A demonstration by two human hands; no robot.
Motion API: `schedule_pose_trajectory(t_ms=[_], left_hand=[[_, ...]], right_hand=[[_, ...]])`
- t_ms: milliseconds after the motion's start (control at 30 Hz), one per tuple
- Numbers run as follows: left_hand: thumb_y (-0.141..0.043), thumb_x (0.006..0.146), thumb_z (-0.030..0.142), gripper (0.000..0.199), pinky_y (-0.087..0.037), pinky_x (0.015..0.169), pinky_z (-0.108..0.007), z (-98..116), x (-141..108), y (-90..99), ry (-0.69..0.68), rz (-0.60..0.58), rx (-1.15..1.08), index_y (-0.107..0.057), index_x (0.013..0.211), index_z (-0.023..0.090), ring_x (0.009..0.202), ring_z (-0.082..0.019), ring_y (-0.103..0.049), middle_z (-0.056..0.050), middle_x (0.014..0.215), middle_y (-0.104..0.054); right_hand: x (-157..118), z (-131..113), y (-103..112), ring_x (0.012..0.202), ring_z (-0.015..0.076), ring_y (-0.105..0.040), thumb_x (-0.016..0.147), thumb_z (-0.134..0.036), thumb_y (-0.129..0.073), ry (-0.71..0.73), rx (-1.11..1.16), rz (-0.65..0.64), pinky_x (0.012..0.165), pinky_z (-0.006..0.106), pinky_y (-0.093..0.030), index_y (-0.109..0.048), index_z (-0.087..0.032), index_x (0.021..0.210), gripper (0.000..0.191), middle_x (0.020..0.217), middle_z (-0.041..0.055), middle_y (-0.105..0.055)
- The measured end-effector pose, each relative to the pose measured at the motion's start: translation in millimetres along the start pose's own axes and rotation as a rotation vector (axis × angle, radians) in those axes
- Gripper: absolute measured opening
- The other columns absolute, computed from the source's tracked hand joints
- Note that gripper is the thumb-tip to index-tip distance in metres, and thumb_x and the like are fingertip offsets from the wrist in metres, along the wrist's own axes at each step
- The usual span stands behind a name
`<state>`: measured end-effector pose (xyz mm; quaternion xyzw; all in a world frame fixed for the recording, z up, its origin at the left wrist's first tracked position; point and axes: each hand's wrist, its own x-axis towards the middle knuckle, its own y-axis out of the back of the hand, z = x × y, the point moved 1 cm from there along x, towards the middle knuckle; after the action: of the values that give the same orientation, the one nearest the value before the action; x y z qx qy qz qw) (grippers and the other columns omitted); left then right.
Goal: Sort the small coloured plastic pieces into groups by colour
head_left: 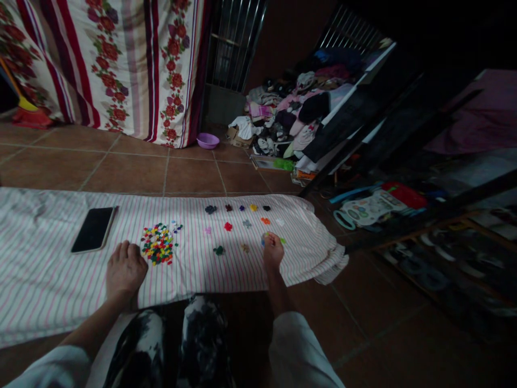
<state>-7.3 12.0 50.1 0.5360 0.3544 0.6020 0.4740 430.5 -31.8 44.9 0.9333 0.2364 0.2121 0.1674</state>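
Resting flat beside mixed pieces [156, 246], the left hand [126, 267] lies slack; the right hand [274, 250] pinches tight, any contents unclear.

Home, floral curtain [137, 70], heaped clothes [288, 110]

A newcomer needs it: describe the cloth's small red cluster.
On the striped cloth, go right past the mixed-colour pile. In the middle row, between the pink cluster and the grey cluster, lies the red cluster, the only bright red one.
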Motion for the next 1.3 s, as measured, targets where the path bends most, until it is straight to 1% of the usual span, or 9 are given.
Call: schedule_pose_trajectory(t_ms=[100, 200, 300, 400, 533, 767, 900, 1033, 1300], left_hand=[[-0.037, 0.085, 0.024, 0.028, -0.042, 0.101, -0.049, 0.2, 0.1, -0.8, 0.006, -0.006, 0.011, -0.056, 0.102, 0.012, 0.127, -0.035, -0.048, -0.022, 0.128, -0.055], [-0.035, 0.086, 0.025, 0.030, -0.041, 0.103, -0.049, -0.8, 0.1, -2.5, -0.001, -0.016, 0.020, -0.056, 0.103, 0.011, 0.128, -0.036, -0.046, -0.024, 0.129, -0.054], [-0.036, 0.085, 0.025, 0.031, -0.040, 0.104, -0.049, -2.4, 0.1, -4.8, -0.011, -0.018, 0.025, -0.057, 0.103, 0.011, 0.128, -0.036, -0.047, -0.024, 0.129, -0.054], [-0.037, 0.085, 0.025, 0.031, -0.040, 0.104, -0.048, -3.5, 0.1, -6.9, -0.013, -0.013, 0.024, -0.057, 0.104, 0.010, 0.128, -0.036, -0.047, -0.024, 0.129, -0.054], [-0.039, 0.084, 0.025, 0.031, -0.041, 0.103, -0.049, -3.6, 0.3, -7.9, -0.005, -0.008, 0.025, -0.057, 0.105, 0.011, 0.128, -0.035, -0.047, -0.024, 0.129, -0.054], [-0.036, 0.086, 0.024, 0.032, -0.041, 0.104, -0.048, -1.7, 0.6, -5.7, 0.005, -0.019, 0.044, -0.057, 0.105, 0.010, 0.128, -0.036, -0.048, -0.023, 0.130, -0.055], [-0.035, 0.087, 0.023, 0.031, -0.041, 0.104, -0.047, -1.6, 0.7, -5.1, 0.004, -0.022, 0.056, -0.057, 0.104, 0.011, 0.128, -0.035, -0.048, -0.021, 0.130, -0.055], [-0.037, 0.087, 0.024, 0.029, -0.042, 0.104, -0.047, -2.7, 1.0, -5.7, -0.001, -0.009, 0.040, -0.057, 0.104, 0.011, 0.128, -0.034, -0.048, -0.021, 0.129, -0.055], [-0.040, 0.086, 0.022, 0.030, -0.042, 0.102, -0.050, -1.4, -1.0, -7.5, 0.023, 0.011, 0.011, -0.057, 0.107, 0.010, 0.130, -0.036, -0.046, -0.023, 0.132, -0.055]], right_hand=[[13.4, 19.4, 18.6, 0.082, 0.0240, -0.063, 0.076, -0.053, -0.046, -0.013, -0.074, 0.061, 0.080, 0.037, -0.049, -0.070, -0.011, 0.095, 0.052, 0.089, 0.0152, -0.070], [25.6, 34.3, 32.5, 0.087, 0.0269, -0.064, 0.077, -0.049, -0.044, -0.021, -0.177, 0.081, 0.081, 0.038, -0.048, -0.071, -0.011, 0.095, 0.051, 0.091, 0.0175, -0.071], [34.4, 46.5, 39.7, 0.088, 0.0279, -0.064, 0.076, -0.041, -0.043, -0.049, -0.274, 0.071, 0.081, 0.038, -0.048, -0.073, -0.010, 0.095, 0.047, 0.092, 0.0179, -0.072], [38.0, 53.7, 40.8, 0.088, 0.0280, -0.064, 0.074, -0.034, -0.042, -0.090, -0.333, 0.059, 0.082, 0.038, -0.047, -0.074, -0.010, 0.097, 0.046, 0.093, 0.0169, -0.072], [37.6, 51.4, 38.5, 0.088, 0.0267, -0.062, 0.076, -0.031, -0.041, -0.131, -0.427, 0.043, 0.079, 0.036, -0.046, -0.074, -0.013, 0.101, 0.045, 0.096, 0.0140, -0.072], [34.6, 35.8, 38.2, 0.087, 0.0238, -0.063, 0.084, -0.028, -0.043, -0.271, -0.564, 0.008, 0.076, 0.033, -0.045, -0.072, -0.019, 0.110, 0.041, 0.101, 0.0101, -0.070], [31.8, 30.1, 37.8, 0.089, 0.0219, -0.062, 0.086, -0.027, -0.042, -0.278, -0.611, 0.006, 0.078, 0.032, -0.045, -0.070, -0.020, 0.112, 0.039, 0.102, 0.0078, -0.069], [28.8, 30.0, 37.2, 0.086, 0.0215, -0.062, 0.086, -0.027, -0.043, -0.274, -0.597, 0.039, 0.075, 0.031, -0.044, -0.068, -0.020, 0.112, 0.037, 0.100, 0.0066, -0.068], [28.4, 35.6, 36.3, 0.082, 0.0199, -0.059, 0.084, -0.029, -0.046, -0.239, -0.583, 0.050, 0.072, 0.030, -0.042, -0.069, -0.021, 0.102, 0.031, 0.096, 0.0054, -0.067]])
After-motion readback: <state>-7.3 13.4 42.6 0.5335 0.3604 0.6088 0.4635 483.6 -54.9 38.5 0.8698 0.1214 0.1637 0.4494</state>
